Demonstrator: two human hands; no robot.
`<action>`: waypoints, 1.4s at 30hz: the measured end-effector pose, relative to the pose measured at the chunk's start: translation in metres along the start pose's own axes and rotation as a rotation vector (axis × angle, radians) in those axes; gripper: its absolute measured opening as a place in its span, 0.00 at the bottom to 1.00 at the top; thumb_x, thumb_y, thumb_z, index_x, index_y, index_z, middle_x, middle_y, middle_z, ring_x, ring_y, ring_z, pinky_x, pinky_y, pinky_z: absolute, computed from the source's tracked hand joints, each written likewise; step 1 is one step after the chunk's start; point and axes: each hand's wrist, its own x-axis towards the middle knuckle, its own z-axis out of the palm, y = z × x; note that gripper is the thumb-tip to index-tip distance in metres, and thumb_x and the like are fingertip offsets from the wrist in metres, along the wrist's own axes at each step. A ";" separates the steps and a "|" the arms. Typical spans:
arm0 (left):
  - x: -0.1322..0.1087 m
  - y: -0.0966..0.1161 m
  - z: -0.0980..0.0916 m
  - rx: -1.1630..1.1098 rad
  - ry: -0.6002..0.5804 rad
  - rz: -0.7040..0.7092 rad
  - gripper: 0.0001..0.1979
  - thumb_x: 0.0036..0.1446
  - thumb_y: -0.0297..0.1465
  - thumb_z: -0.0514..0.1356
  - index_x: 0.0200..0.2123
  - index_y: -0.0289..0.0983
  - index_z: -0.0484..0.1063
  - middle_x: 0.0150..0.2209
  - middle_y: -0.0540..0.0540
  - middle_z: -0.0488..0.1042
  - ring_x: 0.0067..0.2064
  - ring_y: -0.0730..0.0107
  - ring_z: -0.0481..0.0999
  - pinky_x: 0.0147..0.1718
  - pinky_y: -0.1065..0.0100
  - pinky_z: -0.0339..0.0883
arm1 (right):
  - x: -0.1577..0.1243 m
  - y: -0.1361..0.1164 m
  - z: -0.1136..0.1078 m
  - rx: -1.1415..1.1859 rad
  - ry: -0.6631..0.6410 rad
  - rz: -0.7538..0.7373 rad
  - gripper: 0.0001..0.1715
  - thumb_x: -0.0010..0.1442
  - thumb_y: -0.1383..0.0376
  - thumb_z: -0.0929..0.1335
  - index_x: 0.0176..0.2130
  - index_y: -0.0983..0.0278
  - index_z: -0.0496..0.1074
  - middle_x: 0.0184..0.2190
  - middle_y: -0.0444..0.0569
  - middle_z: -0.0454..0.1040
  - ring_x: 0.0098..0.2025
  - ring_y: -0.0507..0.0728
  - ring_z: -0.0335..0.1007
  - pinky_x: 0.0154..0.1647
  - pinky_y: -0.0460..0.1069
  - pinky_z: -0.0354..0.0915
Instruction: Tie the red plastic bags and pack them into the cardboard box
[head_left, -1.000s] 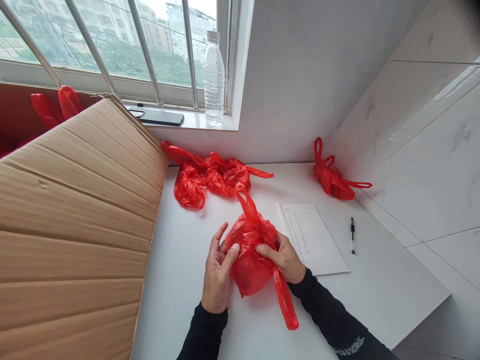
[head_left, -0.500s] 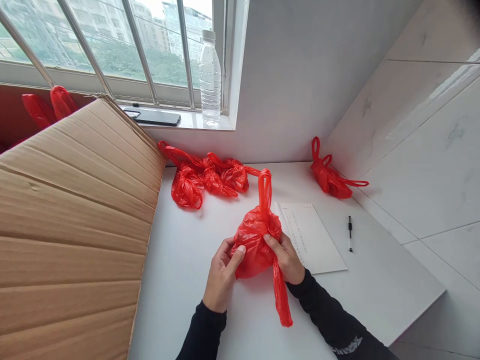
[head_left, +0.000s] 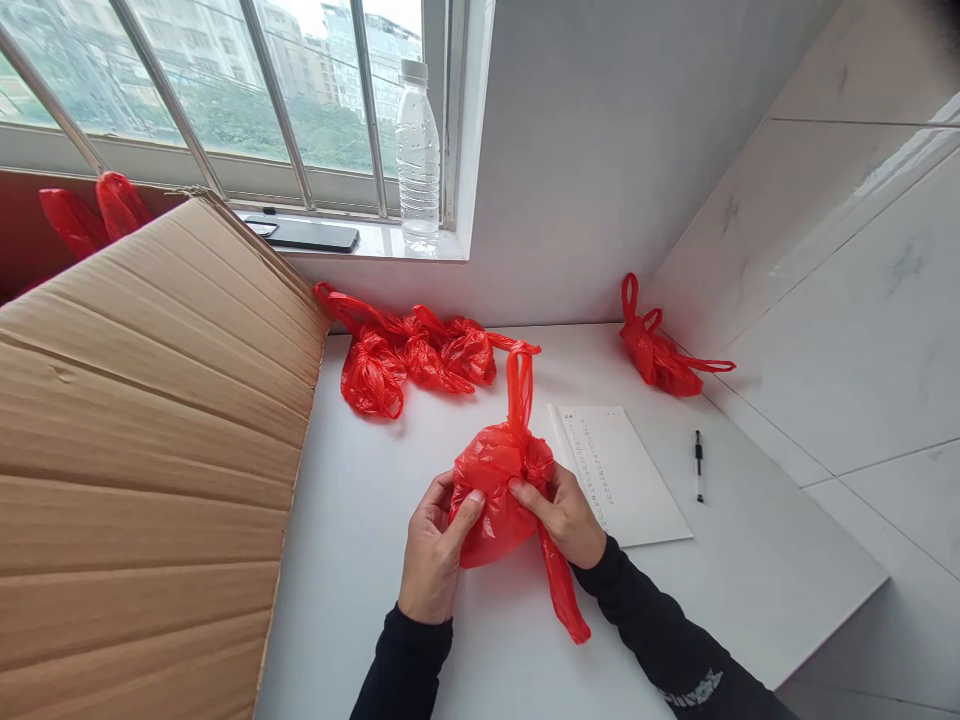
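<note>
A knotted red plastic bag (head_left: 495, 500) is held between my two hands above the white table (head_left: 345, 600). My left hand (head_left: 436, 545) grips its left side, thumb on the front and fingers behind. At the right side, near the knot, my right hand (head_left: 566, 512) pinches the plastic with its thumb in front. One looped handle stands up from the bag, and another hangs down past my right wrist. What the bag contains is hidden. Behind it, several tied red bags (head_left: 427, 355) lie in a row along the wall.
On the left stands a large cardboard box (head_left: 150, 450) with red bags inside. An open notebook (head_left: 626, 475) and a pen (head_left: 699, 466) lie to the right. Another red bag (head_left: 660, 355) sits in the back right corner. The windowsill holds a phone (head_left: 315, 236) and a clear bottle (head_left: 418, 160).
The held bag has shifted slightly left and down with my hands. Its upright handle has moved left, and the hanging handle's tip has swung a little right. Both hands keep their grip.
</note>
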 end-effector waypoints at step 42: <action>0.005 -0.008 -0.008 0.083 -0.113 0.017 0.18 0.54 0.36 0.65 0.47 0.37 0.71 0.47 0.41 0.76 0.47 0.59 0.75 0.50 0.60 0.67 | 0.001 0.006 -0.003 0.108 -0.024 0.071 0.14 0.59 0.60 0.71 0.45 0.63 0.73 0.41 0.50 0.78 0.45 0.60 0.73 0.48 0.53 0.69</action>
